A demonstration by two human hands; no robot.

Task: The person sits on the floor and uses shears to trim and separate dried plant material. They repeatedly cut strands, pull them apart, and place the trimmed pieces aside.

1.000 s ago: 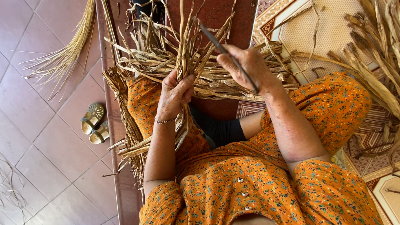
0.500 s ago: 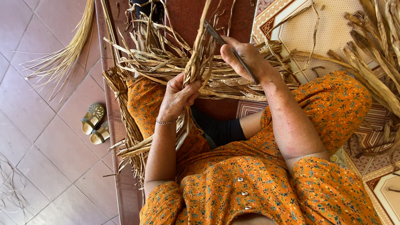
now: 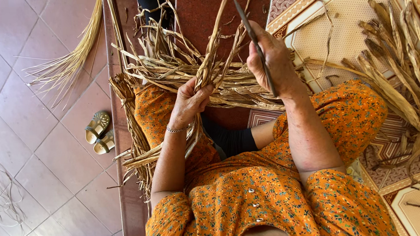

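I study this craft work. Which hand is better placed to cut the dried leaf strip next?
Probably the right hand: it holds the dark blade beside the dried leaf strip. The left hand is busy gripping that strip lower down.

2 hands: left hand (image 3: 189, 101), right hand (image 3: 272, 61). 1 dark blade (image 3: 254, 43). 1 bracelet (image 3: 177, 130). 2 sandals (image 3: 98, 132) on tile floor (image 3: 37, 158). 1 patterned mat (image 3: 338, 27). Dried leaf strips (image 3: 179, 69): too many to count.

Around the heap of dried leaf strips (image 3: 189, 71), passage is tight: strips crowd every side. Left of the heap, the tiled floor (image 3: 41, 153) lies open past the sandals (image 3: 98, 132).
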